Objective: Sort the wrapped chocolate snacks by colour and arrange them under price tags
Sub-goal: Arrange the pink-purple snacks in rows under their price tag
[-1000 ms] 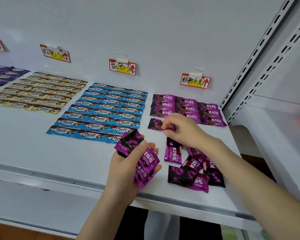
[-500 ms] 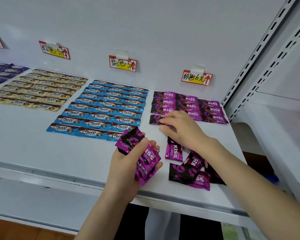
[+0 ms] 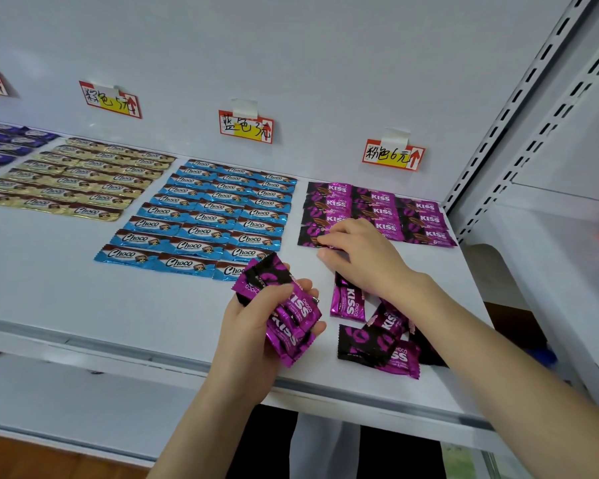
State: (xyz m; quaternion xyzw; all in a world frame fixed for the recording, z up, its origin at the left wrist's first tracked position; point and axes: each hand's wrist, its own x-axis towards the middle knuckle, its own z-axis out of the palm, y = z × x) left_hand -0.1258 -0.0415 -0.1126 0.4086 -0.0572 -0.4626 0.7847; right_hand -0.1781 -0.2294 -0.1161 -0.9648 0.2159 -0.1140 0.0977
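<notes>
"Chocolate snacks [image 3: 377, 209] in pink wrappers lie in neat rows under the pink price tag [image 3: 393, 155], at the back right of the shelf [image 3: 66, 271]. What is the right hand [image 3: 363, 257] doing?"

"Its fingers are curled, and the tips pinch one pink snack [image 3: 308, 238] at the front-left corner of those rows. I take it as the start of a new row."

"And the risk?"

"The wrist hangs just over a loose snack [image 3: 348, 302], and the forearm crosses the loose pile [image 3: 377, 347] near the shelf's front edge. A careless pull back could sweep some off the lip, I think."

"The left hand [image 3: 253, 333]?"

"It grips a fanned bundle [image 3: 284, 305] of pink snacks, with the thumb across the top. The wrappers look slick. A slack grip could let one slide onto the blue snacks [image 3: 208, 216] just beside it, which would muddle the colours."

"Anything else?"

"The rows look packed edge to edge, so nudging the pinched wrapper sideways could skew the ones behind it."
</notes>
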